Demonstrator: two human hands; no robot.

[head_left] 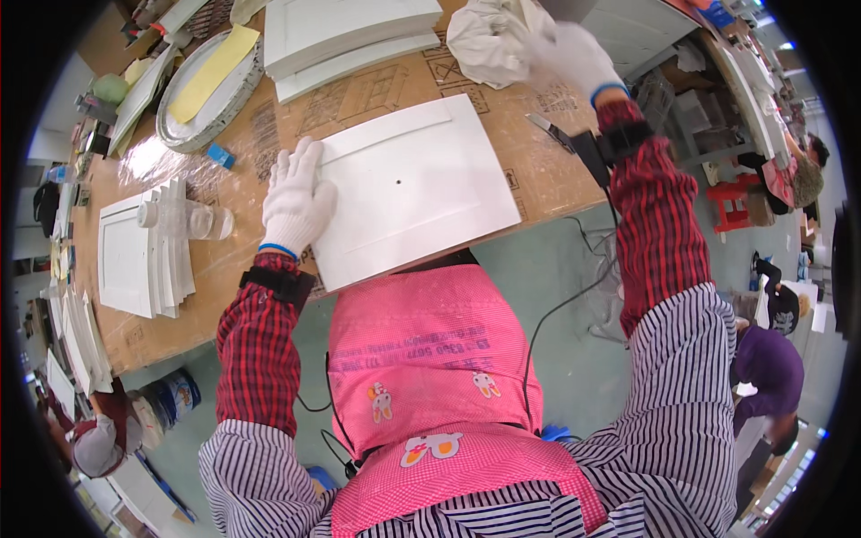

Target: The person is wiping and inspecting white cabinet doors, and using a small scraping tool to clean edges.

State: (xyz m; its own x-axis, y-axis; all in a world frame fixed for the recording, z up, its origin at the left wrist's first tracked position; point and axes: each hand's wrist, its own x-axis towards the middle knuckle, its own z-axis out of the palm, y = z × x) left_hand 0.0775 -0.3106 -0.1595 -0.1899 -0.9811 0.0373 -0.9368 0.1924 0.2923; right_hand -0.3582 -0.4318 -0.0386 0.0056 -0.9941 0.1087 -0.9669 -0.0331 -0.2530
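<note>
A white rectangular panel (421,193) with a raised border and a small dark dot in its middle lies on the cardboard-covered table in front of me. My left hand (298,195), in a white knitted glove, rests with fingers stretched on the panel's left edge. My right hand (572,61), gloved too, is at the far right by a crumpled white cloth (499,40). Motion smears its fingers, so whether it grips the cloth cannot be told. Just below that hand a utility knife (549,131) lies on the table.
White panels (350,36) are stacked at the back. An oval tray (170,134) bears a yellow strip, with a small blue block (220,156) nearby. Left stand a clear bottle (193,220) and more panels (126,255). A black cable (574,300) hangs by my right arm. Other people work around.
</note>
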